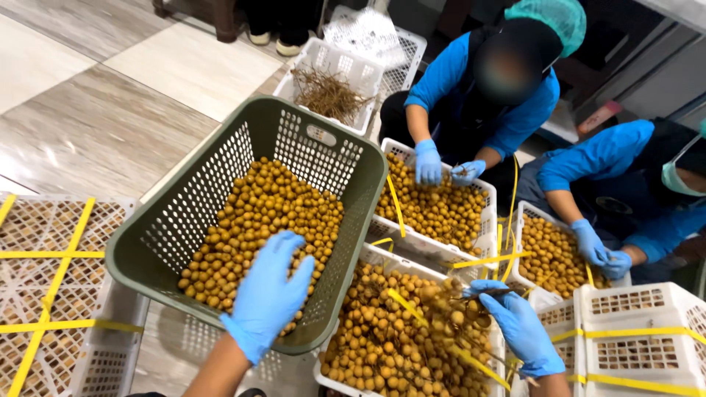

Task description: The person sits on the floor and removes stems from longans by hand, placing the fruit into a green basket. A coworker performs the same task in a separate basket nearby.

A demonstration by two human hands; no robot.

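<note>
Over the green basket (184,220) our left hand (268,294) lies flat, its blue-gloved fingers (283,254) spread loosely on the small round tan fruit (257,220) piled inside. That perforated plastic basket is tipped, its long axis running from near left to far right. Our right hand (518,323) pinches a thin dark tool (489,294), fingers closed on it, above a white crate (382,257) of fruit on twigs. Two people in blue sleeves sort fruit in white crates beyond, on the floor (88,110).
</note>
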